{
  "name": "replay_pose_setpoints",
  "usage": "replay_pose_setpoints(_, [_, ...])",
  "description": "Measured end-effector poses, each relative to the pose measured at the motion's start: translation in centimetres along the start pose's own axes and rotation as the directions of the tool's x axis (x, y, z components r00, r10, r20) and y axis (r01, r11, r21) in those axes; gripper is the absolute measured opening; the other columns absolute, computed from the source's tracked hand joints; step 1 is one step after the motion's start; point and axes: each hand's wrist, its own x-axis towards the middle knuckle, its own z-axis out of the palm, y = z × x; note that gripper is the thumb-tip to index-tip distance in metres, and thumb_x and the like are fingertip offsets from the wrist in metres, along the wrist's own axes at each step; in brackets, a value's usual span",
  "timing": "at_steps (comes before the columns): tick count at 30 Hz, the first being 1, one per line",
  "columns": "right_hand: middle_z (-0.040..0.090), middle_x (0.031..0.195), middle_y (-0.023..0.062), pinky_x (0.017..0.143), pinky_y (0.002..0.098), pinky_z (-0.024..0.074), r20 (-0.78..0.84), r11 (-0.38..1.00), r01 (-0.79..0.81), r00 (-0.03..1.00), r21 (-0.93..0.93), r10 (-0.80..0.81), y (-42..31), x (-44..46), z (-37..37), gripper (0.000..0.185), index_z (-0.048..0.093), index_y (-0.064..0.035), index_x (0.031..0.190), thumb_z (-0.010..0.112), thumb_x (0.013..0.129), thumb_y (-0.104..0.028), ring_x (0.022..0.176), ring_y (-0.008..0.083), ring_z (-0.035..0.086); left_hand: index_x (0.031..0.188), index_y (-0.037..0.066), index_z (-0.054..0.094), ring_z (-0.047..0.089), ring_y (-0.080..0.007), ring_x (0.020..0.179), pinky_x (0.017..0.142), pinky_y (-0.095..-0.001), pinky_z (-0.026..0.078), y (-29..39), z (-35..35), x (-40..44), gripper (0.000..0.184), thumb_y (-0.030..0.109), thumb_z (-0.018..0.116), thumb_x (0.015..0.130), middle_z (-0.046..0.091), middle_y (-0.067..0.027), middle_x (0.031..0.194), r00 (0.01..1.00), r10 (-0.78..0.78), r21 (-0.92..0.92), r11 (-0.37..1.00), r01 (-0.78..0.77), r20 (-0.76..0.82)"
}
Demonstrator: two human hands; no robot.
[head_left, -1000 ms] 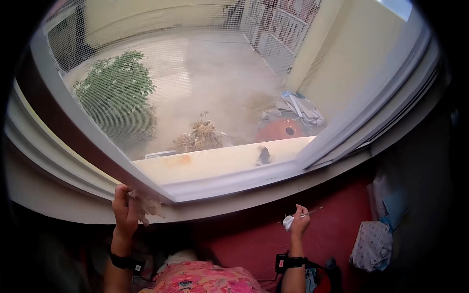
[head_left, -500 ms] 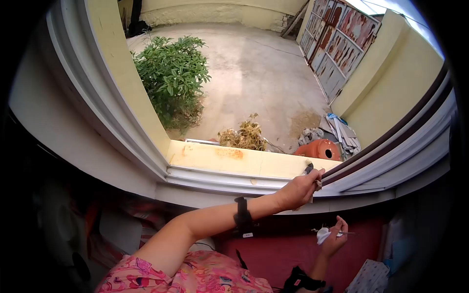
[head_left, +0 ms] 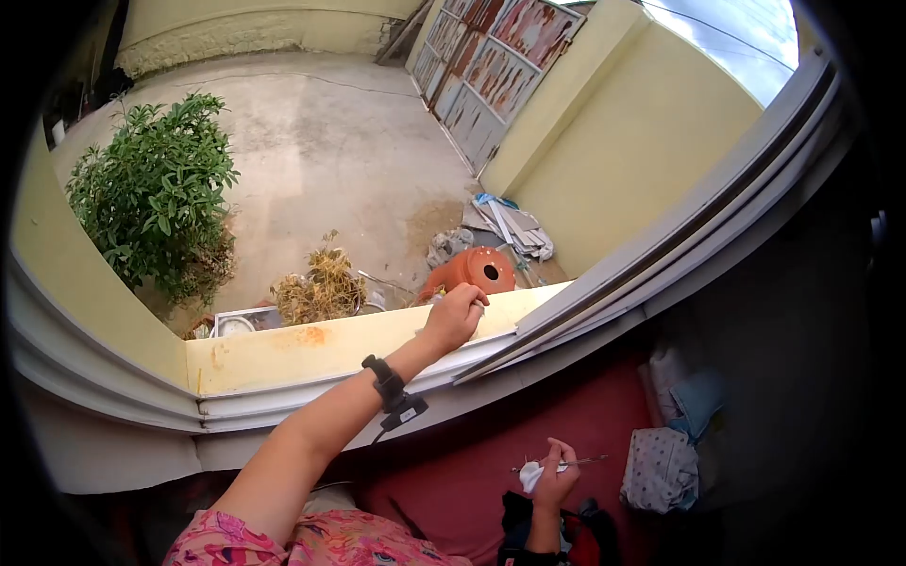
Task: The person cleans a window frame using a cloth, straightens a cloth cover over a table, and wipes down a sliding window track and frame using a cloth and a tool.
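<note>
My left hand [head_left: 456,318] reaches out through the window over the yellow outer sill [head_left: 377,338]. Its fingers are closed, and a small yellowish bit shows beside them; what they hold is mostly hidden. Just inward of the sill runs the white window track [head_left: 311,406]. Lower down, indoors, my right hand [head_left: 557,479] is closed around a crumpled white cloth or tissue [head_left: 531,474]. A thin, metal-looking rod [head_left: 593,459] sticks out sideways from the same hand.
Sliding window frames [head_left: 651,259] stand to the right. Outside are an orange clay pot [head_left: 469,271], dry plants [head_left: 326,288], a green bush [head_left: 156,184] and stacked boards [head_left: 514,226]. A red surface [head_left: 444,500] and a dotted cloth [head_left: 661,469] lie indoors.
My view has swung to the right. The left hand has moved outward from the inner track to over the outer sill. My right hand still grips the white cloth and the rod.
</note>
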Motion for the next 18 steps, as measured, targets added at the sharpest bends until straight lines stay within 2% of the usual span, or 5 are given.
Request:
replay_pose_setpoints(4, [0.049,0.057,-0.0011,0.048,0.0202,0.0337,-0.014,1.000,-0.020,1.000,-0.022,0.019,-1.4,-1.5,0.1,0.018,0.061,0.0017,0.091,0.049,0.088,-0.012,0.052,0.0049,0.044,0.103,0.004,0.053,0.054,-0.0207,0.091,0.080,-0.0299,0.043,-0.4,3.8,4.9,0.023,0.012,0.047,0.083,0.056,-0.0105,0.098,0.921,0.127,-0.247,0.968,-0.035,0.368])
replay_pose_setpoints(10, [0.050,0.056,-0.0007,0.048,0.0201,0.0352,-0.074,0.987,-0.155,0.986,-0.041,0.151,-0.4,-5.1,-2.3,0.017,0.062,0.0007,0.091,0.051,0.087,-0.012,0.051,0.0049,0.045,0.113,0.007,0.053,0.052,-0.0215,0.096,0.083,-0.0307,0.042,0.3,7.0,11.7,0.040,0.023,0.052,0.077,0.055,-0.0106,0.098,0.725,0.243,-0.226,0.966,-0.123,0.645])
replay_pose_setpoints(13, [0.059,0.066,0.0044,0.055,0.0278,0.0428,-0.116,0.967,-0.229,0.970,-0.112,0.216,0.5,-6.4,-2.8,0.022,0.063,-0.0055,0.095,0.054,0.087,-0.024,0.058,0.0122,0.052,0.113,0.007,0.054,0.049,-0.0158,0.094,0.084,-0.0286,0.039,1.5,7.4,13.2,0.042,0.027,0.055,0.076,0.051,-0.0092,0.100,0.518,0.200,-0.295,0.950,0.106,0.832])
replay_pose_setpoints(16, [0.058,0.068,-0.0004,0.054,0.0230,0.0417,-0.144,0.966,-0.188,0.976,-0.176,0.164,0.7,-6.7,-2.3,0.019,0.063,-0.0059,0.097,0.054,0.088,-0.020,0.059,0.0071,0.051,0.120,0.006,0.047,0.044,-0.0144,0.093,0.087,-0.0253,0.034,3.9,4.4,12.2,0.044,0.024,0.049,0.080,0.047,-0.0037,0.093,0.419,0.266,-0.384,0.895,0.227,0.868])
replay_pose_setpoints(18, [0.058,0.069,0.0000,0.054,0.0225,0.0417,-0.104,0.928,-0.302,0.953,-0.220,0.285,-0.7,-6.4,-1.5,0.019,0.062,-0.0053,0.098,0.053,0.088,-0.019,0.060,0.0072,0.051,0.115,0.006,0.045,0.042,-0.0126,0.093,0.086,-0.0252,0.033,2.6,3.1,10.5,0.048,0.029,0.061,0.076,0.047,-0.0025,0.092,0.396,0.282,-0.413,0.860,0.300,0.874])
